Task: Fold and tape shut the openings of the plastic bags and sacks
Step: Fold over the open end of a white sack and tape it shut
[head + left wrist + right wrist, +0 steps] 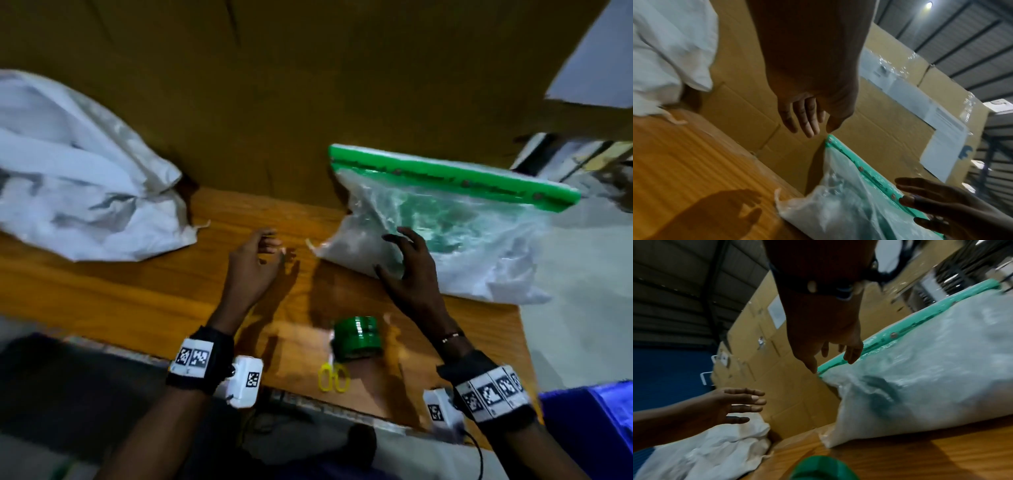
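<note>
We've got both hands over the worktop (102,301), holding nothing. Our left hand (253,260) hovers w/ fingers loosely spread above bare wood near the middle; our right hand (407,270) is splayed wide over the near-left corner of the clear plastic bag (455,246), can't tell if the fingertips touch the film yet. That bag lies at the worktop's far-right side, its green-taped strip (455,178) along the far edge against the cardboard box (274,85), right end hanging past the worktop's right edge. The white sack (68,164) sits at the far-left corner, well apart, no tape visible on it. Green tape roll (358,337) and yellow scissors (333,377) wait at the near edge, btw our wrists. Step in hand, as we judge it: settling or shifting the clear bag, whose mouth looks sealed already. To do it well we press flat w/ the palm so air doesn't balloon the film, check the green strip has no lifted end, then turn to the sack: fold its mouth over tight, pin the fold w/ one hand, tape w/ the other. Film is slippery, so slow pushes.
</note>
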The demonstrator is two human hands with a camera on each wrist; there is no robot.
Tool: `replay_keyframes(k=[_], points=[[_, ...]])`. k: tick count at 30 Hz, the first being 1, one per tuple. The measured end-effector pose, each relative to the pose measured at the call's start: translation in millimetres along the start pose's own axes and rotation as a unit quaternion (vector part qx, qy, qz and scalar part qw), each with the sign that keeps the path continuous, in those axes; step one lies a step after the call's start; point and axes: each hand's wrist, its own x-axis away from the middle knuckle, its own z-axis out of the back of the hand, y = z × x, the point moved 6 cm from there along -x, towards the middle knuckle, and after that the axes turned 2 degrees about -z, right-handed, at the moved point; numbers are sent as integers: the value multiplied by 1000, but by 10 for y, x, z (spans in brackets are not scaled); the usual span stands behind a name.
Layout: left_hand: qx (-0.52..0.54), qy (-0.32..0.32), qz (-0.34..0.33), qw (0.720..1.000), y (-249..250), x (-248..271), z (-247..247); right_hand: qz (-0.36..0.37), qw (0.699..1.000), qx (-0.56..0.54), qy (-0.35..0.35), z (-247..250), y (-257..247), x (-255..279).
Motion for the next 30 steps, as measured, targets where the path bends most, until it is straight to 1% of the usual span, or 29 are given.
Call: replay_keyframes(k=[3,8,12,15,18,22,24,27,29,30], points=[[9,39,15,999,-398,248,640,39,998,-27,-36,-565,-604,-57],[15,85,54,995,-1187,600,1876,82,988,-48,-120,-1740,-1707,-190],[-1,125,68,990,-1769,692,2903,141,975,-52,-163,-2618,-2633,-382],[-17,138,84,987,-2126,675,3553,179,966,-51,-178,-3080,-3188,-512],[-36,149,79,985,-2436,469,4137,198,963,-48,-177,-3456,-3600,-778],[-53,166,95,980,-2804,19,4722,191,964,-67,-172,-3807,-3945,-1220],[-56,169,97,979,-2993,-299,4987,194,967,-65,-151,-3945,-4066,-1479],[-87,168,79,979,-3236,-827,5328,196,972,-59,-114,-4167,-4208,-1916],[-96,177,88,976,-3385,-1153,5546,202,974,-53,-86,-4270,-4286,-2186],[-105,171,93,975,-3408,-1309,5643,199,976,-52,-70,-4300,-4308,-2300]])
